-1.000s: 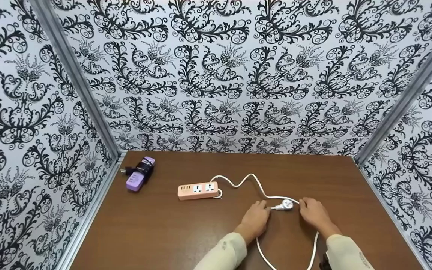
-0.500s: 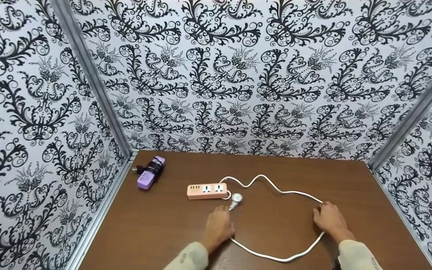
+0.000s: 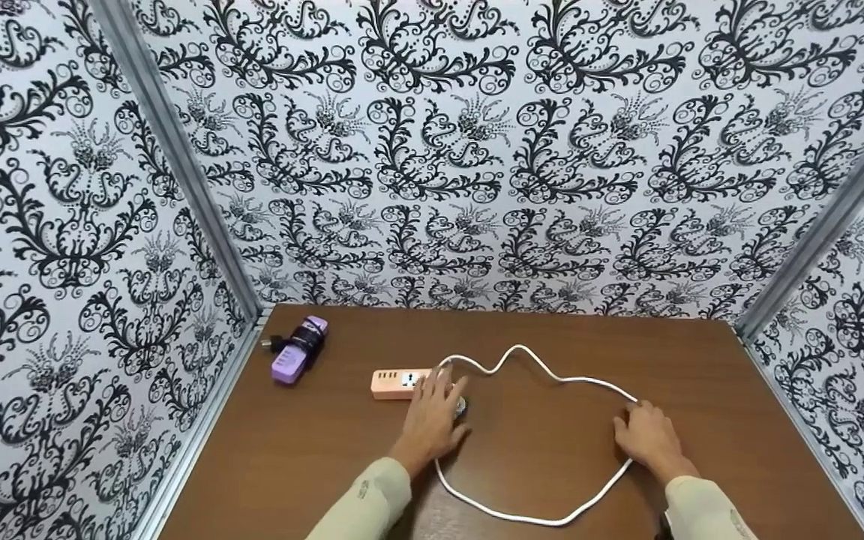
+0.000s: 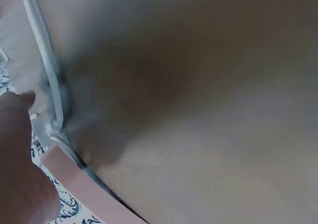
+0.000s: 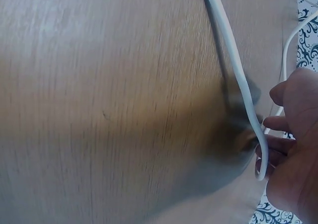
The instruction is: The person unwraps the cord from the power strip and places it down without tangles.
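A peach power strip [image 3: 389,384] with sockets and USB ports lies mid-table, its right end hidden by my left hand [image 3: 430,421]. The fingers there are spread and fairly straight, and the white plug [image 3: 461,406] peeks out beside them. In the left wrist view, the strip's side [image 4: 87,188] and the white cord [image 4: 47,60] show near the hand. The white cord [image 3: 526,519] forms a wide loop on the table. At its right side my right hand [image 3: 651,436] rests at the cord; in the right wrist view, loosely bent fingers [image 5: 278,143] touch it, thumb apart.
A purple power strip [image 3: 289,364] wrapped in its black cord lies at the back left, its plug pointing left. Patterned walls [image 3: 477,187] with grey metal corner posts [image 3: 177,165] enclose the brown table [image 3: 312,465] at the back and sides.
My left hand has carried the plug end leftward to the peach strip, then spread its fingers over it. The right hand has moved slightly right, and the cord loop has widened.
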`<action>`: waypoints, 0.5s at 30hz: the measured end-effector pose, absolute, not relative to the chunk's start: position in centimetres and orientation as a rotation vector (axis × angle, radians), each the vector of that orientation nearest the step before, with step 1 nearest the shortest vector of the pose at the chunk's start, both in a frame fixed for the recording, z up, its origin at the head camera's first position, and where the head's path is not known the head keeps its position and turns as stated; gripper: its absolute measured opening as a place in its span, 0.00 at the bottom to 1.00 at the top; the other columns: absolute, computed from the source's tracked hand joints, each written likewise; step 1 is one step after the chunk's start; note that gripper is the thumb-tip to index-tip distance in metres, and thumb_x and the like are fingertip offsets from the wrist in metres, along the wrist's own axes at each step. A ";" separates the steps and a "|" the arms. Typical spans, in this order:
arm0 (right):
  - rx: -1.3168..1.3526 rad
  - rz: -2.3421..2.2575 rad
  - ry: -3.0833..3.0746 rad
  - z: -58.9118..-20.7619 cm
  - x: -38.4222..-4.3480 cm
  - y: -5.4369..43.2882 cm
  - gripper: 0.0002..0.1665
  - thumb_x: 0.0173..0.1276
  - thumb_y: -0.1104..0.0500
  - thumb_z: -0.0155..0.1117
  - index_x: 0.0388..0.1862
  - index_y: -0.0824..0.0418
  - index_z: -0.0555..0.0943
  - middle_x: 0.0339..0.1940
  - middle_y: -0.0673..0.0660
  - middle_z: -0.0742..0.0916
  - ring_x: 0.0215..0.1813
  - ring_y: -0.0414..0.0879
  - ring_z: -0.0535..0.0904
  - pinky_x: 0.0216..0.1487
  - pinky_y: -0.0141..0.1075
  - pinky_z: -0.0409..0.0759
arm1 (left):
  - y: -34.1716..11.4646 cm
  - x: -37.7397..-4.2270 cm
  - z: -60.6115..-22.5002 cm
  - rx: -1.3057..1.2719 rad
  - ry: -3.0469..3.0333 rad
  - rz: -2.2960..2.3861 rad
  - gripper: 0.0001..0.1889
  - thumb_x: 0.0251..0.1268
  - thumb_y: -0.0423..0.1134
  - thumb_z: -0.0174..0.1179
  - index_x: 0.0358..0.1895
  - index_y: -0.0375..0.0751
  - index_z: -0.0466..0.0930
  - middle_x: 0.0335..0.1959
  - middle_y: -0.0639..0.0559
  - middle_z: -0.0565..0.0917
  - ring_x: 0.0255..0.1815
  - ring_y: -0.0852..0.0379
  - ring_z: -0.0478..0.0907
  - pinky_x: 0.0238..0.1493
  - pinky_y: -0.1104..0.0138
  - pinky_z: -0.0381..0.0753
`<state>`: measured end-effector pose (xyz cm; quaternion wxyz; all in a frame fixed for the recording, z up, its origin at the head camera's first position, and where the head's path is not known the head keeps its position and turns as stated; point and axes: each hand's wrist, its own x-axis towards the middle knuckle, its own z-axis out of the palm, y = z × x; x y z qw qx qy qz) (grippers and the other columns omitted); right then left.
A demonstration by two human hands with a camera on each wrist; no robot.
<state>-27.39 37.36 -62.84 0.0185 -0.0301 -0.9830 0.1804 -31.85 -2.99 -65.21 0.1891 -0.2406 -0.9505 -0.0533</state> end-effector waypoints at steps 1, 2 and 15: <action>-0.091 0.562 -3.055 -62.9 -27.5 37.3 0.29 0.78 0.57 0.58 0.64 0.81 0.77 0.62 0.83 0.80 0.63 0.83 0.77 0.63 0.71 0.76 | -2.9 -32.3 -65.3 -0.681 -2.708 -0.154 0.44 0.59 0.63 0.74 0.77 0.51 0.71 0.80 0.38 0.71 0.82 0.35 0.66 0.79 0.41 0.69; -0.085 0.565 -3.060 -62.9 -27.6 37.4 0.29 0.78 0.57 0.58 0.65 0.81 0.76 0.62 0.83 0.80 0.63 0.83 0.76 0.64 0.71 0.76 | -2.9 -32.6 -65.4 -0.678 -2.742 -0.151 0.42 0.62 0.64 0.71 0.77 0.54 0.71 0.82 0.39 0.69 0.84 0.33 0.63 0.80 0.38 0.67; -0.044 0.380 -3.082 -63.6 -26.8 41.8 0.36 0.82 0.51 0.55 0.70 0.83 0.68 0.71 0.83 0.75 0.72 0.81 0.70 0.71 0.71 0.71 | -7.2 -34.1 -67.1 -0.507 -2.807 -0.375 0.24 0.70 0.49 0.62 0.65 0.44 0.79 0.80 0.39 0.72 0.83 0.21 0.59 0.73 0.22 0.59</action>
